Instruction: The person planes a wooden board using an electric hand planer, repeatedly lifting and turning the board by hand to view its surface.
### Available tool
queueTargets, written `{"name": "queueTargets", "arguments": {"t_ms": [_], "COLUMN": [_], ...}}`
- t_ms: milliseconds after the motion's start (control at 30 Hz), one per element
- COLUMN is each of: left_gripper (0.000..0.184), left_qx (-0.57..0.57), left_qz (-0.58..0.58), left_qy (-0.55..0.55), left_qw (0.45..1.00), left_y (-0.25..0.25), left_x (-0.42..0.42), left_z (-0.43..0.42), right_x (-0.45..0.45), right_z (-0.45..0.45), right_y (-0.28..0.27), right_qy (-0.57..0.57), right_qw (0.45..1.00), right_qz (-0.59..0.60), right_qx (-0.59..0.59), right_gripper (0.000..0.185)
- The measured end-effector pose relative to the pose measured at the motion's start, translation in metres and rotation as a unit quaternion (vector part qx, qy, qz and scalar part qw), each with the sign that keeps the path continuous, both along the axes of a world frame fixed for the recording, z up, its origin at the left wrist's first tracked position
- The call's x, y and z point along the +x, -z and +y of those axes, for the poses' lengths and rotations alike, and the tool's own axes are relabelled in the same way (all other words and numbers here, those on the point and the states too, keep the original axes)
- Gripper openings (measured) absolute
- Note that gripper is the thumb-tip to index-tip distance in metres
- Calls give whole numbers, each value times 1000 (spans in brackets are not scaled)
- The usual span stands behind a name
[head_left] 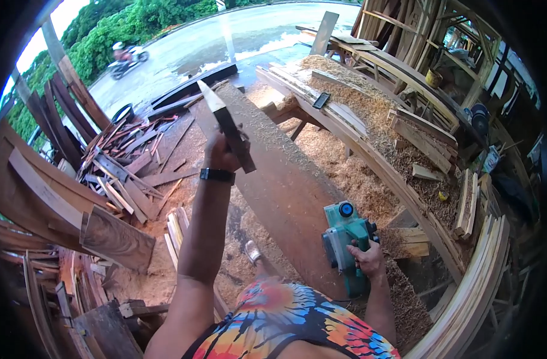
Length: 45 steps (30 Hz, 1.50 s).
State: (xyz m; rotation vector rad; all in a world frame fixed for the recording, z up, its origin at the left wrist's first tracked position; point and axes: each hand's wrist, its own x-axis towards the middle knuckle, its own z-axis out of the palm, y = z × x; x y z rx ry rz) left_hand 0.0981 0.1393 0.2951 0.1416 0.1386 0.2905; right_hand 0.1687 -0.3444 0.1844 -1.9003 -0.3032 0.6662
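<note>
So on my feed everything's around this long brown bench. Right hand has its fingers wrapped round the handle of the one green planer, at the bench's near right end; can't tell if the base is touching. Left hand has its fingers closed on one wood piece, pale pointed tip up, over the bench's far left side. Wood shavings litter the bench top and pile up to its right. Long boards crowd that side, with one phone-like thing on them. Scrap wood clogs the left of the bench, way too jumbled to count. One motorbike on the road beyond. Planer markings are too small to read.
</note>
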Motion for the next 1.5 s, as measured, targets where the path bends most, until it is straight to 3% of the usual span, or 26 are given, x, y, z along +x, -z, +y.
{"name": "queueTargets", "arguments": {"t_ms": [67, 433, 533, 567, 667, 767, 1167, 1500], "left_gripper": [22, 28, 35, 39, 29, 42, 27, 35], "left_qx": [-32, -30, 66, 54, 110, 70, -15, -31], "left_qz": [8, 36, 93, 85, -4, 101, 2, 4], "left_qy": [7, -16, -92, -76, -68, -103, 5, 3], "left_qw": [999, 999, 989, 992, 992, 987, 1000, 1000], "left_y": [-19, -21, -19, -13, 14, -17, -16, -14], "left_x": [-11, -9, 0, 3, 3, 2, -5, -6], "left_z": [-15, -21, -21, -13, 1, -19, -10, -13], "right_x": [2, 1, 0, -1, -1, 0, 2, 2], "right_z": [-1, 0, 2, 2, 3, 2, -1, -1], "right_y": [5, -1, -5, -4, -7, -4, 0, 1], "right_qy": [0, 0, -1, -1, -8, -10, -5, -9], "right_qw": [1000, 1000, 1000, 1000, 1000, 1000, 1000, 1000], "right_qz": [-3, 4, 14, 14, 7, 4, -4, -13], "right_qx": [-6, -5, -4, 0, 0, 2, -20, -23], "right_gripper": [35, 34, 31, 30, 30, 31, 39, 41]}}
